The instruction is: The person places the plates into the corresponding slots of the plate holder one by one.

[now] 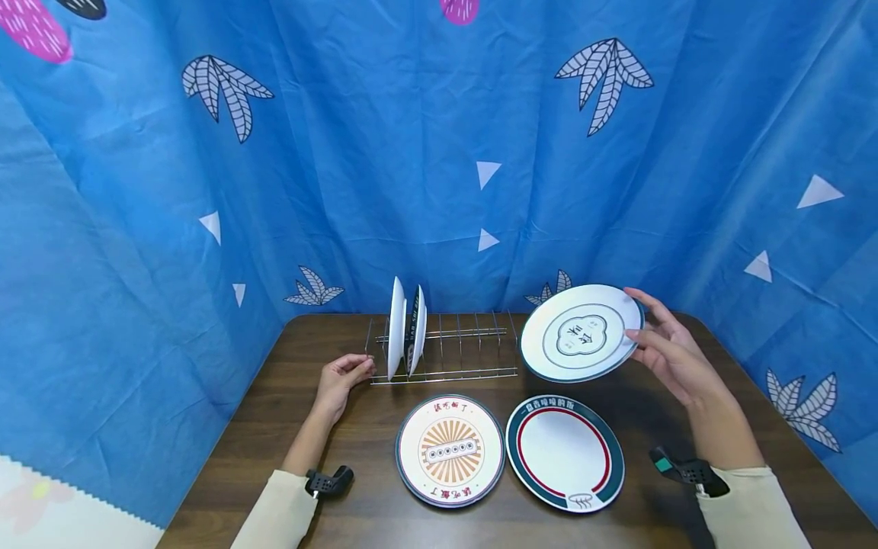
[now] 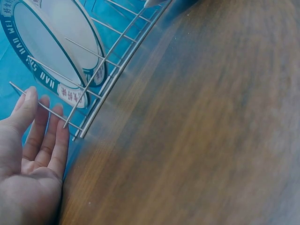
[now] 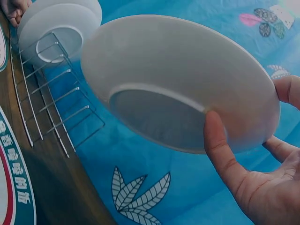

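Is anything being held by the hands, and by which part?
In the head view, the right hand holds a white plate by its right edge; the left hand grips the wire rack at its left end.

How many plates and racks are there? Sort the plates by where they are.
Plates standing in the wire rack: 2
Plates lying on the table: 2
Plate held in the right hand: 1
Wire rack: 1
Total: 6

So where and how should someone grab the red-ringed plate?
The red-ringed plate is probably best pinched by its right rim, coming from the right: it lies flat, so the edge offers a hold, and the sunburst plate crowds its left.
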Motion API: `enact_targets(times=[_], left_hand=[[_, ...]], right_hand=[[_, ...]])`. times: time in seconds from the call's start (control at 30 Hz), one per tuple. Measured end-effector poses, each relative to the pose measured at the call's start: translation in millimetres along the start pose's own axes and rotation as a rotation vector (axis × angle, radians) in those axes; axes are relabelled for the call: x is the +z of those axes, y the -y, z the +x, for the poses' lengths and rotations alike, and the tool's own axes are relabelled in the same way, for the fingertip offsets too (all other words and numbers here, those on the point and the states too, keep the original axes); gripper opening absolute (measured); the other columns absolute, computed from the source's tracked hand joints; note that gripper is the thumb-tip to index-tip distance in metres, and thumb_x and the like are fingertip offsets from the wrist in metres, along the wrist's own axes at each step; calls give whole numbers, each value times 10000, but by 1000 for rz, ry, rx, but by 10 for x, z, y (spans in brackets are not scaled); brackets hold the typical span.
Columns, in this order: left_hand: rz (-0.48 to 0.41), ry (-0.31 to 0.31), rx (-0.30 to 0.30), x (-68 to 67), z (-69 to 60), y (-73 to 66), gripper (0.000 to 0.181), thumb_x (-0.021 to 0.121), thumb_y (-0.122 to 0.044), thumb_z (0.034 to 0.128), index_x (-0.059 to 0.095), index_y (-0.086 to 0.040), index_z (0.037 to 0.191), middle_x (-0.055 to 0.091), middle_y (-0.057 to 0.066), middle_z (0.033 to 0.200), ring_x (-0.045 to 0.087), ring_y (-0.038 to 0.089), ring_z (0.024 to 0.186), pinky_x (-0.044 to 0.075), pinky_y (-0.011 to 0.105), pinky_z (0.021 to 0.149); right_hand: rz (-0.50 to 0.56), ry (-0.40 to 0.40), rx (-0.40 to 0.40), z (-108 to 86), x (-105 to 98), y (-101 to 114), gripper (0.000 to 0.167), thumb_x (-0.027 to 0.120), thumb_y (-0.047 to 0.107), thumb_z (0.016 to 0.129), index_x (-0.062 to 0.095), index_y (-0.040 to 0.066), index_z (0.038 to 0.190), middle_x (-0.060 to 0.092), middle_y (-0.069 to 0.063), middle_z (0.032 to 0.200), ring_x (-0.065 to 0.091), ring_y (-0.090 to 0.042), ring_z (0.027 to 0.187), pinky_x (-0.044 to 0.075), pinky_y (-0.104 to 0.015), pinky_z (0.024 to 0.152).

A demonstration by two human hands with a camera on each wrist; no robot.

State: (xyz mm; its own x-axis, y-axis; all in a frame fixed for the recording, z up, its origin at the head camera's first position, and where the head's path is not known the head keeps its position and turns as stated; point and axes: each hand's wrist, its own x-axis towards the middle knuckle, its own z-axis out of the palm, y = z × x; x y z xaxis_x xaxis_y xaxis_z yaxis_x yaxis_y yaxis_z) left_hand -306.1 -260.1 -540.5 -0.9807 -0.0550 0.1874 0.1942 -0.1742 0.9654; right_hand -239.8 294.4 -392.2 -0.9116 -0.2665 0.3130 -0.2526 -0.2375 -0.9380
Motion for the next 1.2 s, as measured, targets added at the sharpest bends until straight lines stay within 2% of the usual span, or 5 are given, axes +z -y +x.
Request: enact_targets(times=[0.33, 0.57, 0.73, 1.03, 1.2], left_hand=[[16, 4, -13, -12, 6, -17, 262, 705, -23, 943, 645, 172, 1107, 613, 403, 1185, 740, 170, 845, 621, 327, 837], [-13, 1, -13, -13, 14, 0, 85, 696, 14, 936, 738, 38, 1007, 588, 428, 1198, 742, 177, 842, 622, 326, 834], [-10, 0, -26, -17, 8, 20, 86, 702, 9, 933, 764, -35, 973, 630, 380, 1180, 741, 179, 849, 622, 324, 835], [-10, 3, -21, -3, 37, 18, 100, 698, 6, 938, 735, 44, 1023, 620, 392, 1191, 744, 179, 847, 621, 328, 839], [-15, -9, -20, -9, 33, 21, 143, 684, 40, 936, 700, 118, 1054, 638, 382, 1163, 744, 180, 831, 624, 328, 826]], right_hand=[[-49, 3, -25, -20, 265, 92, 644, 471, -75, 1025, 256, 139, 1593, 372, -175, 1424, 644, -172, 1087, 611, -274, 843], [-96, 6, -28, -28, 481, 129, 658, 494, -79, 1015, 263, 138, 1592, 366, -216, 1403, 644, -168, 1064, 611, -265, 840], [-121, -5, -19, -28, 596, 116, 663, 513, -66, 1016, 268, 148, 1594, 377, -220, 1410, 644, -166, 1067, 607, -265, 853], [-162, -22, -12, -17, 729, 64, 674, 546, -33, 1012, 276, 175, 1594, 360, -203, 1451, 634, -171, 1105, 596, -264, 885], [-180, -2, -2, -4, 780, 1, 696, 560, -36, 1006, 266, 178, 1600, 350, -209, 1481, 647, -176, 1105, 601, -285, 885]])
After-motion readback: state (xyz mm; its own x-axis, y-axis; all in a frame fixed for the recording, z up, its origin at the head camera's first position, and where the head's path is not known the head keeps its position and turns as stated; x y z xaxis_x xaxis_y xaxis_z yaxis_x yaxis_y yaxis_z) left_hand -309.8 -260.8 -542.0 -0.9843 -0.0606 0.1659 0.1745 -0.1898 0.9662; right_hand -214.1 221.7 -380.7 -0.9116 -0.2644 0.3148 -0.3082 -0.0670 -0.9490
